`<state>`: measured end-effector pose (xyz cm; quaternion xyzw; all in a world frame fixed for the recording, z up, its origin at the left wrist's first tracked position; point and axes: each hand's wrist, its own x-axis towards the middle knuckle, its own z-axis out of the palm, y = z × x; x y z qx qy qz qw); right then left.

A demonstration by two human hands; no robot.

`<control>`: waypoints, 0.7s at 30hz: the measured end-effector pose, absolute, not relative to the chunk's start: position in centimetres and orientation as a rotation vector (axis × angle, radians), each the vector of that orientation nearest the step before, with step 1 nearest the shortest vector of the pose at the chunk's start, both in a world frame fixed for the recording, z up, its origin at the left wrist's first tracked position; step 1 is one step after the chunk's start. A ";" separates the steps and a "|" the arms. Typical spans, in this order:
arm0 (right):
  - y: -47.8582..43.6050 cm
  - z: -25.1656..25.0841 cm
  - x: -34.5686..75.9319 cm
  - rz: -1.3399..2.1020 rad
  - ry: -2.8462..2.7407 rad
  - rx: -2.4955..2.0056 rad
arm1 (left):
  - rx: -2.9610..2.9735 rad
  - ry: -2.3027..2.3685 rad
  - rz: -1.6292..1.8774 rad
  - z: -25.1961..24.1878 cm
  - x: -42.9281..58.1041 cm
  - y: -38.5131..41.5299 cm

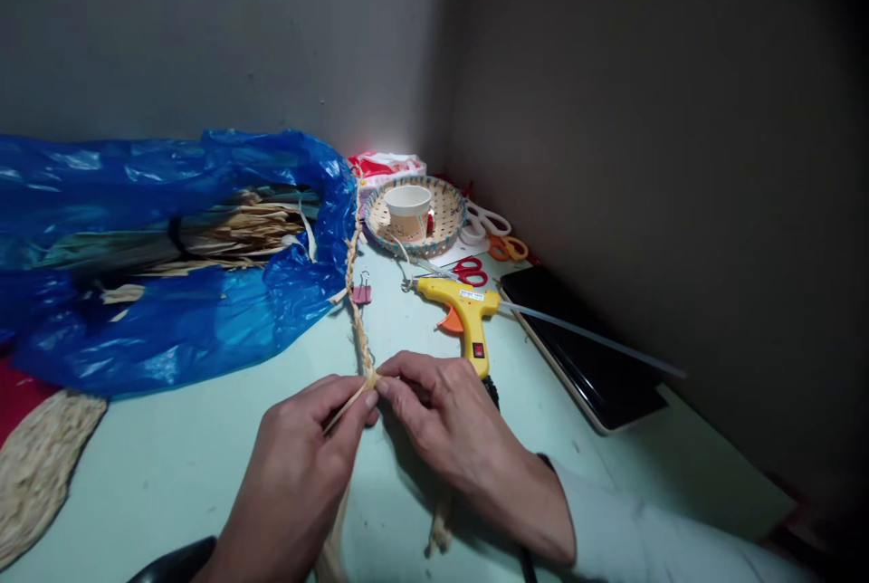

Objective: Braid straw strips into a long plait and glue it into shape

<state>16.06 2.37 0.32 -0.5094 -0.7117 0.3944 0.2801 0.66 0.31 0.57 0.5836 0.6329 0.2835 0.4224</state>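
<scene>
Looked mid-plait: pinched pale straw strands (343, 409) in left hand (299, 465) and right hand (441, 425), at near end of long braided straw cord (354, 284) on pale green surface (169, 465). Probably needed steady tension next.

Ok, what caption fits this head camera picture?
Left hand and right hand pinch a straw braid beside a yellow glue gun.

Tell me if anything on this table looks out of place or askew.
Nothing looks spilled or broken. One oddity: the yellow glue gun lies on its side, and its long glue stick reaches across the black tablet beside it.
</scene>
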 end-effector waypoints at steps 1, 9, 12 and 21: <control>2.4 0.2 15.9 1.062 -1.883 -1.368 | 1.513 1.583 0.690 0.6 0.7 0.3; 2.4 -0.4 15.4 0.945 -1.833 -1.418 | 1.970 1.634 0.568 1.1 0.4 0.0; 2.4 -0.5 15.4 0.904 -1.850 -1.404 | 2.089 1.737 0.635 1.8 0.3 -0.3; 2.5 -0.7 15.9 1.293 -1.712 -1.206 | 2.366 1.549 0.920 -0.4 0.6 -2.8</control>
